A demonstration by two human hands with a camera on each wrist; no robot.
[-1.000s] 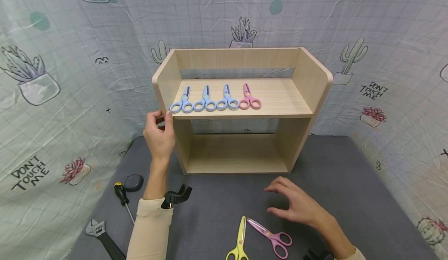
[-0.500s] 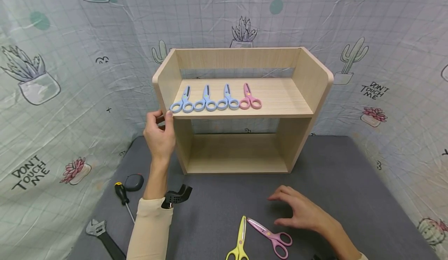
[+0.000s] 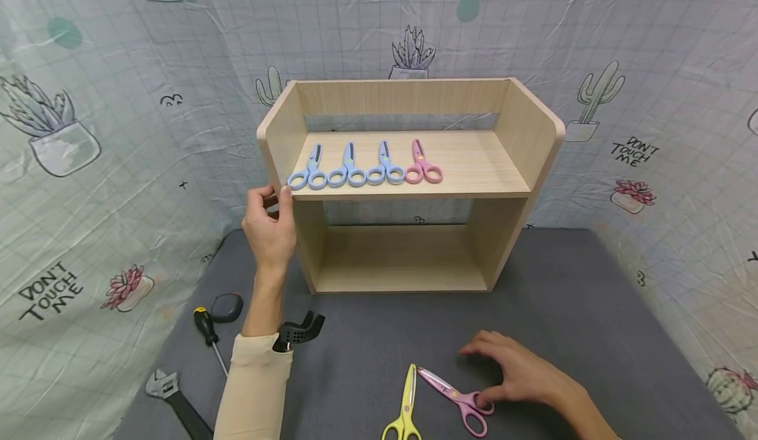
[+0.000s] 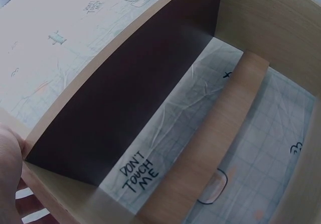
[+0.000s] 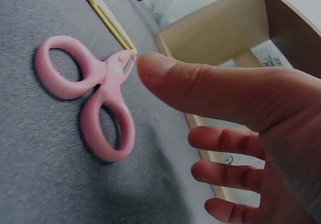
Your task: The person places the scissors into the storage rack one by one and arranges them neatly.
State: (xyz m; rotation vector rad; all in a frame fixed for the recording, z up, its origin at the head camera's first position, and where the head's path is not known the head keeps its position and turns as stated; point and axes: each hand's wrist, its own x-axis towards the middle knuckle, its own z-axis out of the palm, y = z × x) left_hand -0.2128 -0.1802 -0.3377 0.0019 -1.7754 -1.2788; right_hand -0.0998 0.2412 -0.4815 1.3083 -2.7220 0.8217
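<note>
My left hand [image 3: 271,211] grips the front edge of the left side panel of a light wooden shelf [image 3: 474,194]; in the left wrist view only a sliver of the hand [image 4: 7,174] shows beside the shelf's inside [image 4: 235,133]. On the upper board lie three blue scissors [image 3: 348,167] and one pink pair [image 3: 423,167]. My right hand [image 3: 506,374] hovers low over the grey table, fingers relaxed, thumb [image 5: 200,86] just above the handles of a pink pair of scissors [image 3: 456,397] [image 5: 95,98]. A yellow pair [image 3: 405,404] [image 5: 108,20] lies to its left.
At the table's left lie a screwdriver [image 3: 207,331], a dark tape measure [image 3: 227,308] and a wrench [image 3: 172,397]. Printed cloth [image 3: 89,164] hangs behind and at both sides. The shelf's lower compartment [image 3: 397,259] holds nothing.
My right hand has come down and toward me, from mid-table to just over the pink scissors' handles. The left hand and shelf have stayed put.
</note>
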